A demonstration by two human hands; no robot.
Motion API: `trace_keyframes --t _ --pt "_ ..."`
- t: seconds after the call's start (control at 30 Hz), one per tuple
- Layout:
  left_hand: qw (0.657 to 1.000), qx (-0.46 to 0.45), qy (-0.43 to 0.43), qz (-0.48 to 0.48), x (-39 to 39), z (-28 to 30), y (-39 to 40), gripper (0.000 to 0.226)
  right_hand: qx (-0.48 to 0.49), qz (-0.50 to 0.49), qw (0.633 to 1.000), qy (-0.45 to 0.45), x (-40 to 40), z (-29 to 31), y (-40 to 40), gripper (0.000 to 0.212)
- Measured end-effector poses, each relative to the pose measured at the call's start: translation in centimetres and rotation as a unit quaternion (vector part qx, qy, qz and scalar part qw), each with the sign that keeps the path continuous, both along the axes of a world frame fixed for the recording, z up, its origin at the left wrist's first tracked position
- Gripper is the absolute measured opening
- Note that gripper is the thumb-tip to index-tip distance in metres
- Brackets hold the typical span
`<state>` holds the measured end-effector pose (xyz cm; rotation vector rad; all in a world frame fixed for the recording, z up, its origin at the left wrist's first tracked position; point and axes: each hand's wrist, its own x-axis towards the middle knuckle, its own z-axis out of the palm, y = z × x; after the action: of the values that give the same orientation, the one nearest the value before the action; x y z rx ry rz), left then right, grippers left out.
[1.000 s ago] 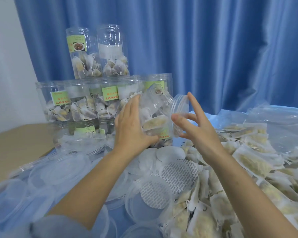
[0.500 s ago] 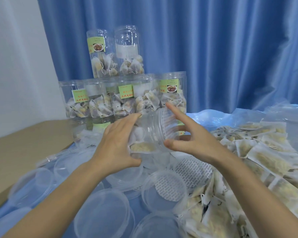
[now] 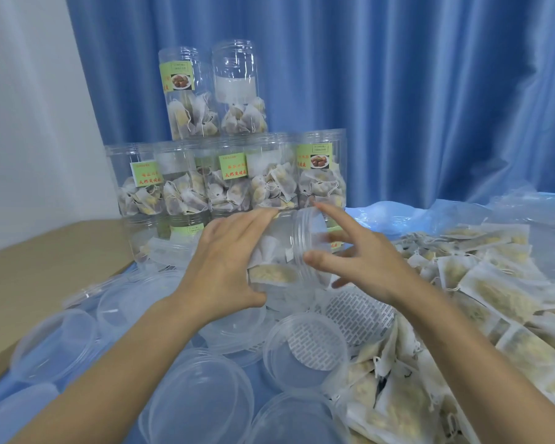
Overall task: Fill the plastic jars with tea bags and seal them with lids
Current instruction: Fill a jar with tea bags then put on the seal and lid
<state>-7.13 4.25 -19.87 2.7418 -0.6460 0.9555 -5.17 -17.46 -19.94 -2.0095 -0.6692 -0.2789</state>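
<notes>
Loose clear lids [image 3: 202, 398] crowd the near bench edge and tea bags [image 3: 494, 302] heap at right, leaving little bare room. Above them the left hand [image 3: 225, 267] wraps a tilted jar [image 3: 285, 254] holding tea bags; the right hand [image 3: 362, 264], fingers spread, touches its lidded end. Filled jars [image 3: 231, 181] stack behind.

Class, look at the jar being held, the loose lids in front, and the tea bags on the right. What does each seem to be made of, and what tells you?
Jar: clear, glossy plastic by the look; the bags inside show through, and its neck has moulded threads.
Loose lids: translucent, slightly cloudy plastic, thin-rimmed.
Tea bags: white, matte, paper-like or non-woven mesh, probably; filling shows faintly, with thin strings.
</notes>
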Motion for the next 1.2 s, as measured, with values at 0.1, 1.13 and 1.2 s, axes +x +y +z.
trace_keyframes --t 0.1,1.13,1.2 --pt "1.000 -0.013 -0.006 0.002 0.0 -0.7 -0.2 0.116 -0.008 -0.026 0.999 0.020 0.3 -0.1 0.1 0.082" --pt "0.995 -0.100 -0.015 -0.001 0.4 -0.4 -5.8 0.108 -0.031 -0.205 0.964 -0.166 -1.1 0.7 1.5 0.057" --pt "0.991 -0.132 0.009 -0.009 0.5 0.0 -5.9 0.111 0.009 -0.185 0.977 -0.105 -1.0 1.2 1.5 0.067"
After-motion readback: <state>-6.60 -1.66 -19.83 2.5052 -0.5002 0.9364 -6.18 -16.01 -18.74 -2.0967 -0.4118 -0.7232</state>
